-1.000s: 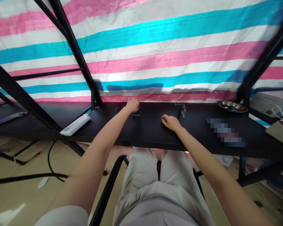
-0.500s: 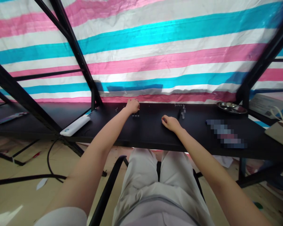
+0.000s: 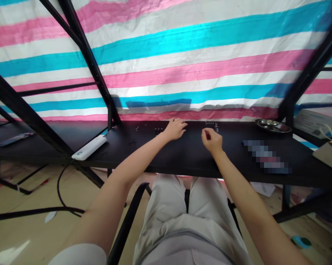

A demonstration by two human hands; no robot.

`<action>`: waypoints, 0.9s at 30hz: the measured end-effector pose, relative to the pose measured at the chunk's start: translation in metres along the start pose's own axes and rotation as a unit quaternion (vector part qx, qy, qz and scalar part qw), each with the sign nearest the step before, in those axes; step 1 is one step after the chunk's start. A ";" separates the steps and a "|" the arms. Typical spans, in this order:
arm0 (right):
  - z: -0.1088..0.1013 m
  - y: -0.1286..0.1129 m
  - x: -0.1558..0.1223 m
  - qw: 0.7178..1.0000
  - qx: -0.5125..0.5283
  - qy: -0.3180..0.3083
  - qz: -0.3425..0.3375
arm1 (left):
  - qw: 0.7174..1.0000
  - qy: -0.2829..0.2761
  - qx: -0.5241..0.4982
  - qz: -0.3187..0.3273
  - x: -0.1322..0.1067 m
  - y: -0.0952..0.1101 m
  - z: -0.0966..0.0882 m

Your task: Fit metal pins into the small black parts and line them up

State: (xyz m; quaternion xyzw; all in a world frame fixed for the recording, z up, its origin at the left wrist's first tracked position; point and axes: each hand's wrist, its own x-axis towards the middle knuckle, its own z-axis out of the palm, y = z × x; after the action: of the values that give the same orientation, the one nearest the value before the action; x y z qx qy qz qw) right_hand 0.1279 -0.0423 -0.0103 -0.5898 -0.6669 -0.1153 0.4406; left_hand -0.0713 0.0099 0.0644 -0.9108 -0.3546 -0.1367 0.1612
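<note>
My left hand (image 3: 176, 129) is over the black tabletop (image 3: 179, 158), palm down with its fingers spread and nothing visible in them. Just left of it lie several small pieces (image 3: 158, 131), partly covered by the hand. My right hand (image 3: 212, 140) has its fingers curled together; whatever may be inside is hidden. Behind the right hand, a row of tiny clear pieces (image 3: 210, 123) lies near the table's back edge, and more small pieces are partly hidden by the hand. Tiny pale bits (image 3: 137, 128) lie farther left.
A shiny metal dish (image 3: 273, 126) stands at the back right, with a blurred-out flat item (image 3: 267, 156) before it. On the left lies a long white device (image 3: 90, 148). Black frame posts (image 3: 85, 59) flank the table, and a striped sheet (image 3: 196, 70) hangs behind.
My left hand has moved right, away from the small pieces, and its fingers have spread. My right hand has moved right toward the clear pieces, fingers still curled.
</note>
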 end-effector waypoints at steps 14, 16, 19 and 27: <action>-0.007 0.043 0.006 0.922 -0.103 -0.026 0.371 | 0.990 0.010 -0.116 -0.083 0.044 0.109 0.079; -0.003 0.044 0.004 0.921 -0.118 -0.061 0.365 | 0.988 -0.002 -0.122 -0.090 0.049 0.111 0.085; -0.001 0.044 0.002 0.921 -0.129 -0.090 0.356 | 0.989 -0.022 -0.120 -0.085 0.054 0.110 0.088; 0.005 0.048 0.002 0.930 -0.163 -0.109 0.310 | 0.992 -0.013 -0.098 -0.074 0.047 0.098 0.083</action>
State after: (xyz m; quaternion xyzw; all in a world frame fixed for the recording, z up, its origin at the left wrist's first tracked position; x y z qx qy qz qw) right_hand 0.1685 -0.0237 -0.0292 -0.8401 -0.4663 -0.0155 0.2767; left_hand 0.0411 0.0022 -0.0129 -0.8951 -0.4080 -0.1708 0.0566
